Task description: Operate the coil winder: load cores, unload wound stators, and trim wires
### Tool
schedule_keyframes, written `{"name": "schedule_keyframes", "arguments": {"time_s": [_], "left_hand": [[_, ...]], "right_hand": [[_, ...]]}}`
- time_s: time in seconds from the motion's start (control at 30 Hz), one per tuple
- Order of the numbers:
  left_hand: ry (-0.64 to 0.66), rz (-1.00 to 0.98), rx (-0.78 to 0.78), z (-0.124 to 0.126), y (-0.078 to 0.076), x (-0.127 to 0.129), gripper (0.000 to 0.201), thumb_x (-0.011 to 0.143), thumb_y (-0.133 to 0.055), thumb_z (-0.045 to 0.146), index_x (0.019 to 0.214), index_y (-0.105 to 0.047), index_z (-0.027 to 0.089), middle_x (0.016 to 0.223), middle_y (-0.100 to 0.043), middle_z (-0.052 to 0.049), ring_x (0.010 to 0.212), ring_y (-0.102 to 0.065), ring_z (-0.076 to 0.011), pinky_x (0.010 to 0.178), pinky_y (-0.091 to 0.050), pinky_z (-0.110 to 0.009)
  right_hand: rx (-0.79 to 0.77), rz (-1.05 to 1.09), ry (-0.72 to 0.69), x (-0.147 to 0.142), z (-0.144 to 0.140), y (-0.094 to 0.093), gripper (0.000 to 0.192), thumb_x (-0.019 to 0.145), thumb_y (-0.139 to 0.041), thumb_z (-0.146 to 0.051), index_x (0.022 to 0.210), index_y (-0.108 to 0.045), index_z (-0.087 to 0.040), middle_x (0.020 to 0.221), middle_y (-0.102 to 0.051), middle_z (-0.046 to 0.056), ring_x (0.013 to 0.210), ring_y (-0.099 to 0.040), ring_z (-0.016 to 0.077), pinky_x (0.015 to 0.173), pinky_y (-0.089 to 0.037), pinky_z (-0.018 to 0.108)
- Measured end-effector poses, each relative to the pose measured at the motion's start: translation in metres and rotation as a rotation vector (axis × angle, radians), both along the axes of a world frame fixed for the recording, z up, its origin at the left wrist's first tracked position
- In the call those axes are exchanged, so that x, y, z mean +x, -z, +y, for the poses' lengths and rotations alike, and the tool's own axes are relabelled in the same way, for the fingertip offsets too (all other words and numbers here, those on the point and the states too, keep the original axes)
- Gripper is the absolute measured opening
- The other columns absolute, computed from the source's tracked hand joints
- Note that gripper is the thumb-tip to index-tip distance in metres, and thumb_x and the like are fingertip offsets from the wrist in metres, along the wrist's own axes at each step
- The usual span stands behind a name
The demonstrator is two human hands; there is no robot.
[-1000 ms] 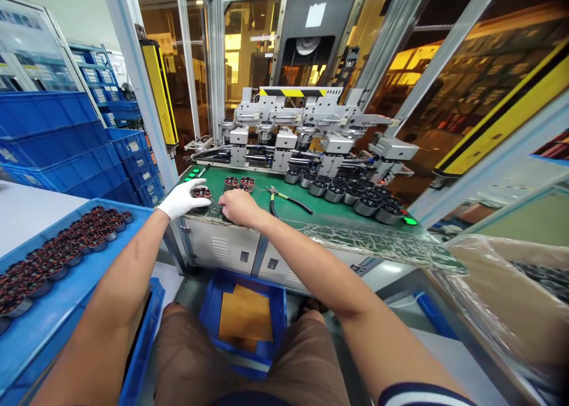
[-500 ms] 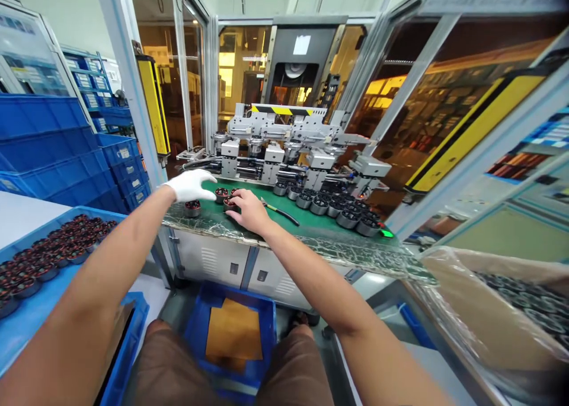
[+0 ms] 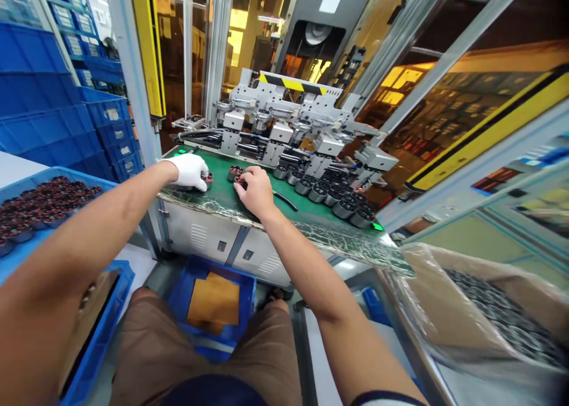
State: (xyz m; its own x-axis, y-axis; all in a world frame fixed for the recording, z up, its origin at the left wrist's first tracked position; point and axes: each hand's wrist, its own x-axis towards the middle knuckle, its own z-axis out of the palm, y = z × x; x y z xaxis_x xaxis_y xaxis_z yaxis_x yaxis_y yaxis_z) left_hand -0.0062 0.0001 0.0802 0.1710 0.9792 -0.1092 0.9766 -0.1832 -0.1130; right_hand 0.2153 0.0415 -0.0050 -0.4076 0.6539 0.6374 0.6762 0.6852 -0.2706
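Note:
My left hand [image 3: 191, 172], in a white glove, is closed round a motor stator [image 3: 208, 178] with reddish windings on the green bench top [image 3: 222, 200]. The glove covers most of that part. Bare, my right hand [image 3: 256, 191] has thumb and fingers round another wound stator [image 3: 240, 181], largely hidden behind the fingers. Just behind it stands a third stator [image 3: 235, 171], touched by neither hand as far as I can see. To the right of my right hand lies a dark, curved tool handle [image 3: 285, 201]; its other end is hidden.
Several dark stators [image 3: 344, 205] stand grouped at the bench's right, before a row of metal fixtures [image 3: 281, 132]. A blue tray [image 3: 106, 182] of wound stators is at left. A lined carton [image 3: 427, 275] of grey rings stands at right. Yellow light-curtain posts [image 3: 149, 50] flank the machine.
My left hand has gone from open beside the stators to closed on one, which now sits farther from the others. My right hand stays on its stator. The whole view has tilted.

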Motion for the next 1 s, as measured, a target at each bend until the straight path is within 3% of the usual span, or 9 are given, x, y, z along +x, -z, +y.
{"name": "schedule_keyframes", "arguments": {"time_s": [0.13, 0.23, 0.37, 0.5, 0.67, 0.8, 0.87, 1.0], "left_hand": [[-0.003, -0.112, 0.056, -0.008, 0.007, -0.010, 0.048, 0.078, -0.057, 0.059, 0.101, -0.076, 0.022, 0.100, -0.076, -0.005, 0.091, -0.067, -0.0231, 0.079, -0.046, -0.027], [0.000, -0.198, 0.084, -0.010, 0.012, -0.012, 0.042, 0.079, -0.058, 0.053, 0.099, -0.077, 0.020, 0.099, -0.077, -0.007, 0.089, -0.068, -0.0242, 0.078, -0.047, -0.029], [0.015, -0.184, 0.097, -0.019, 0.009, -0.008, 0.037, 0.083, -0.058, 0.047, 0.101, -0.076, 0.021, 0.104, -0.077, -0.006, 0.094, -0.068, -0.0228, 0.080, -0.047, -0.027], [-0.007, -0.150, 0.085, -0.024, 0.009, -0.007, 0.035, 0.086, -0.058, 0.045, 0.108, -0.074, 0.022, 0.112, -0.075, -0.004, 0.101, -0.068, -0.0199, 0.083, -0.047, -0.024], [-0.002, -0.181, 0.072, -0.023, 0.012, -0.009, 0.038, 0.084, -0.061, 0.049, 0.106, -0.075, 0.022, 0.108, -0.076, -0.006, 0.098, -0.068, -0.0226, 0.082, -0.048, -0.027], [0.022, -0.200, 0.061, -0.023, 0.006, -0.013, 0.038, 0.081, -0.063, 0.052, 0.101, -0.075, 0.022, 0.104, -0.076, -0.005, 0.096, -0.068, -0.0232, 0.084, -0.049, -0.028], [0.024, -0.205, 0.067, -0.024, -0.003, -0.012, 0.042, 0.078, -0.064, 0.056, 0.103, -0.074, 0.023, 0.106, -0.075, -0.004, 0.097, -0.068, -0.0231, 0.083, -0.050, -0.028], [0.047, -0.208, 0.148, -0.019, -0.021, 0.013, 0.058, 0.085, -0.053, 0.062, 0.129, -0.062, 0.025, 0.132, -0.066, -0.006, 0.116, -0.063, -0.0250, 0.096, -0.049, -0.032]], "right_hand": [[0.094, -0.139, -0.080, -0.009, -0.018, -0.014, 0.030, 0.100, -0.056, -0.034, 0.119, -0.065, -0.013, 0.133, -0.054, 0.015, 0.127, -0.046, 0.0260, 0.110, -0.039, 0.040], [0.059, -0.308, -0.122, -0.027, -0.029, -0.013, 0.030, 0.102, -0.053, -0.032, 0.125, -0.062, -0.016, 0.131, -0.058, 0.011, 0.120, -0.055, 0.0188, 0.102, -0.045, 0.028], [-0.039, -0.325, -0.056, -0.050, -0.036, -0.010, 0.018, 0.097, -0.057, -0.023, 0.108, -0.068, -0.014, 0.105, -0.068, 0.011, 0.095, -0.066, 0.0223, 0.082, -0.052, 0.030], [-0.146, -0.295, -0.069, -0.051, -0.032, -0.011, 0.023, 0.091, -0.050, -0.011, 0.101, -0.071, -0.012, 0.098, -0.071, 0.015, 0.091, -0.068, 0.0257, 0.084, -0.051, 0.033], [-0.182, -0.313, -0.205, -0.024, -0.029, -0.013, 0.024, 0.084, -0.057, -0.008, 0.097, -0.075, -0.016, 0.099, -0.073, 0.010, 0.098, -0.068, 0.0218, 0.092, -0.048, 0.028], [-0.178, -0.250, -0.271, 0.007, -0.028, -0.018, 0.016, 0.085, -0.065, -0.015, 0.095, -0.077, -0.019, 0.095, -0.074, 0.005, 0.093, -0.068, 0.0186, 0.088, -0.049, 0.024], [-0.167, -0.161, -0.246, 0.027, -0.020, -0.024, 0.016, 0.087, -0.068, -0.023, 0.101, -0.076, -0.019, 0.090, -0.073, 0.004, 0.085, -0.068, 0.0171, 0.081, -0.050, 0.024], [-0.140, 0.057, -0.033, 0.067, 0.006, -0.036, 0.027, 0.093, -0.059, -0.029, 0.110, -0.072, -0.011, 0.082, -0.072, 0.007, 0.070, -0.065, 0.0168, 0.072, -0.051, 0.027]]}}
